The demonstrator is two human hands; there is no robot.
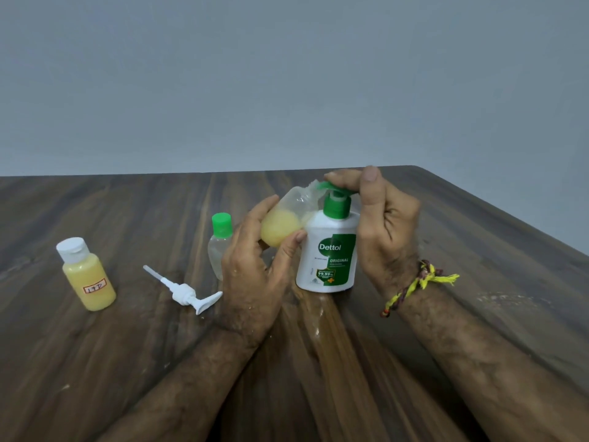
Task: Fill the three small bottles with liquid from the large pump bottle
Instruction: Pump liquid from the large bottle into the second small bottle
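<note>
- Pump bottle (328, 250) stands centre frame; your right hand (382, 224) wraps its neck, fingers pressing the green pump head.
- Your left hand (255, 266) grasps a tilted clear small bottle (283, 224) at the spout, roughly half full of yellow liquid.
- White-capped bottle (87, 275), far left: looks full, done.
- Green-capped bottle (220, 244), behind your left hand: looks empty, still to fill.
- Loose white pump (188, 293) lies lower left of centre.

So on the worktop (446, 314): capped full bottle (86, 275) far left, loose pump (185, 291) right of it, empty bottle (220, 244) next, pump bottle (328, 253) furthest right.
</note>
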